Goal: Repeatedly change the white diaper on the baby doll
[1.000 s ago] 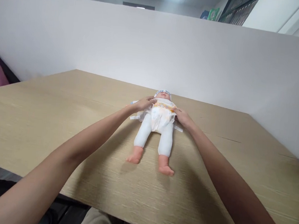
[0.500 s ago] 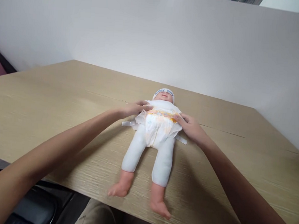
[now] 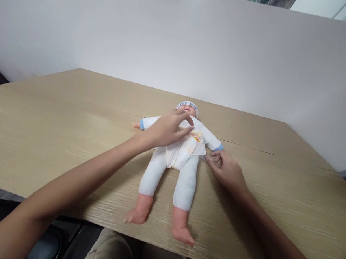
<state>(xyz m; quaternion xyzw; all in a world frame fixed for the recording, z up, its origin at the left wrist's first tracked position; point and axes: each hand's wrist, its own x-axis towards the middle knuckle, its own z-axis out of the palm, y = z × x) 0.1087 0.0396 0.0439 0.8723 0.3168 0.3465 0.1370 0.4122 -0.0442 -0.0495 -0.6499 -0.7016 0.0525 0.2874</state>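
Observation:
A baby doll (image 3: 184, 183) in white clothes with blue cuffs lies on its back on the wooden table, feet towards me. Its headband carries lettering. Around its hips is a white diaper (image 3: 178, 155) with an orange patterned waistband. My left hand (image 3: 171, 129) hovers over the doll's chest and the waistband, thumb and fingers curved and apart, and hides part of both. At the diaper's right edge, beside the doll's blue cuff (image 3: 219, 147), my right hand (image 3: 226, 168) has thumb and fingers pinched on the side tab, which is mostly hidden.
The wooden table (image 3: 56, 137) reaches back to a pale wall panel (image 3: 167, 46). Its near edge runs just past the doll's feet, above my legs (image 3: 111, 249). A dark chair (image 3: 46, 243) stands below at the lower left.
My left hand has moved right from the doll's side to over its chest. My right hand has dropped from the waistband to the side tab. Both of the doll's arms now show, spread outward.

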